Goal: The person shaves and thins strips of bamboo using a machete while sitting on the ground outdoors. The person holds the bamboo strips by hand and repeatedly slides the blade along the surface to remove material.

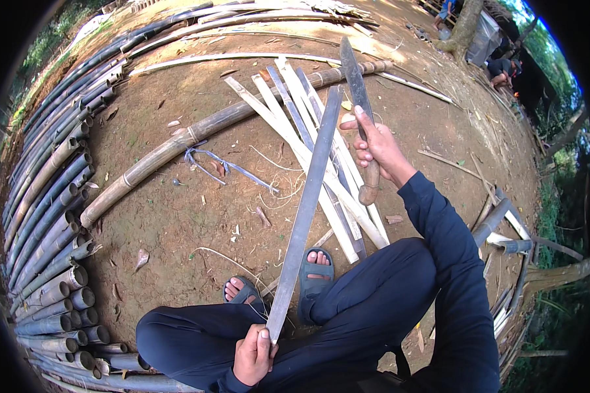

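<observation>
Above the lap point(196, 337), left grip point(252, 357): bamboo strip point(303, 215) clenched by end
Right grip point(383, 150): machete point(356, 80) grasped by wooden handle point(369, 191)

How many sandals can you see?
2. One sandal is on the left foot, the other sandal on the right foot, with the long strip showing between them. Any on distant people are too small to tell.
</observation>
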